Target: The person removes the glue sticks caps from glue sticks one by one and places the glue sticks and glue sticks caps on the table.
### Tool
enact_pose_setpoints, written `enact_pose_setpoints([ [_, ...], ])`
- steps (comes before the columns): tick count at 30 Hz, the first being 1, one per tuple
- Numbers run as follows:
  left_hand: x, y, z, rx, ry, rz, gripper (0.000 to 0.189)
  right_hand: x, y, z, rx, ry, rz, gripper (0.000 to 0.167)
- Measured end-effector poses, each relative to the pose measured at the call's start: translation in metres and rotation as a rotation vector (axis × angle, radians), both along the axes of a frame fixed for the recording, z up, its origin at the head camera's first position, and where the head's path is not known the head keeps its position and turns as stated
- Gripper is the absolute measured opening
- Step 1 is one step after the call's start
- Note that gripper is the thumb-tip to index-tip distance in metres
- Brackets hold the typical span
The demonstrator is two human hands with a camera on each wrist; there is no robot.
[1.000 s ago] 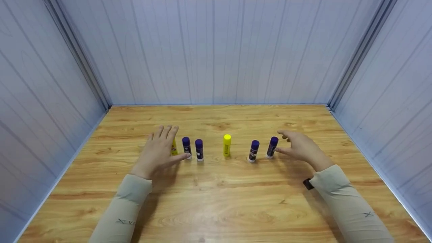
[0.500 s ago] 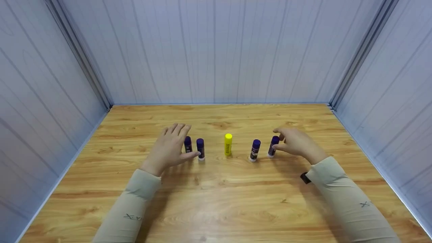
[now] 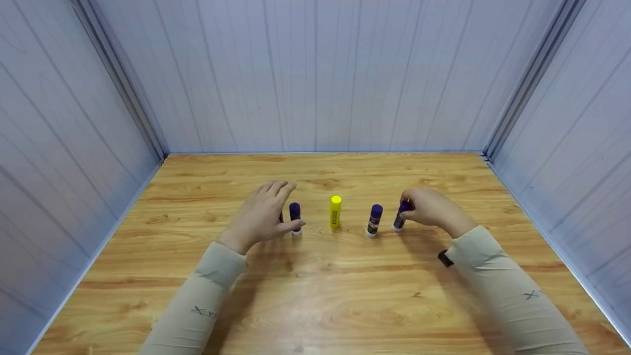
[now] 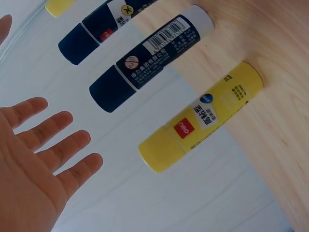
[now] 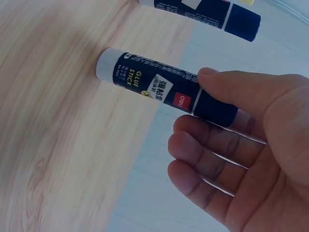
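Note:
At the right end of a row of upright glue sticks, my right hand [image 3: 434, 209] pinches a dark blue glue stick [image 5: 157, 84] by its cap, between thumb and fingers. Its white base looks to be on the table, tilted a little. My left hand [image 3: 261, 217] hovers over the left side of the row with fingers spread, holding nothing. Just beyond its thumb is a dark blue glue stick [image 3: 295, 212]. The left wrist view also shows a yellow glue stick [image 4: 203, 116] and a blue one [image 4: 152, 58] nearby; in the head view the hand hides that yellow one.
Mid-row stands another yellow glue stick [image 3: 335, 212], with a blue glue stick [image 3: 374, 220] to its right. The wood-grain table [image 3: 315, 296] is enclosed by pale panel walls [image 3: 315, 74] at the back and sides. A small black object [image 3: 445, 258] sits by the right cuff.
My left hand has moved to the right along the row, covering the left sticks. My right hand has closed in on the rightmost blue glue stick and taken hold of its cap.

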State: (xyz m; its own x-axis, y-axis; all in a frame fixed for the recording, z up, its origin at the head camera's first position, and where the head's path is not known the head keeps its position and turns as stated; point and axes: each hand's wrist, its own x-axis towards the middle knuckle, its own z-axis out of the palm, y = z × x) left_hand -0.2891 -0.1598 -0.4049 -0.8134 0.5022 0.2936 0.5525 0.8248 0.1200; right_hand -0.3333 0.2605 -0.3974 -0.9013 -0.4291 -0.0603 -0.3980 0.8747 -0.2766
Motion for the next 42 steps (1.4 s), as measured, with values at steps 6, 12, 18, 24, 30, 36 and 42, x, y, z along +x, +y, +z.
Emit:
enact_pose_setpoints([
  [6, -0.002, 0.009, 0.002, 0.015, -0.003, -0.019, 0.089, 0.005, 0.002, 0.003, -0.052, 0.099, 0.022, 0.016],
  [12, -0.002, 0.016, 0.004, 0.046, 0.027, -0.021, 0.079, 0.012, -0.002, 0.008, -0.152, 0.306, 0.041, 0.018],
  [18, -0.003, 0.024, 0.005, 0.047, 0.141, -0.033, 0.068, 0.019, -0.009, 0.005, -0.284, 0.519, 0.075, 0.023],
  [24, 0.001, 0.037, 0.008, 0.07, 0.269, -0.065, 0.06, 0.027, -0.019, 0.003, -0.431, 0.61, 0.096, 0.028],
  [30, 0.007, 0.052, 0.014, 0.074, 0.298, -0.083, 0.061, 0.038, -0.034, 0.004, -0.569, 0.586, 0.104, 0.028],
  [36, 0.013, 0.066, 0.018, 0.043, 0.312, -0.087, 0.064, 0.049, -0.05, 0.003, -0.707, 0.491, 0.114, 0.027],
  [42, 0.019, 0.079, 0.019, -0.043, 0.366, -0.08, 0.065, 0.061, -0.066, 0.003, -0.834, 0.28, 0.11, 0.024],
])
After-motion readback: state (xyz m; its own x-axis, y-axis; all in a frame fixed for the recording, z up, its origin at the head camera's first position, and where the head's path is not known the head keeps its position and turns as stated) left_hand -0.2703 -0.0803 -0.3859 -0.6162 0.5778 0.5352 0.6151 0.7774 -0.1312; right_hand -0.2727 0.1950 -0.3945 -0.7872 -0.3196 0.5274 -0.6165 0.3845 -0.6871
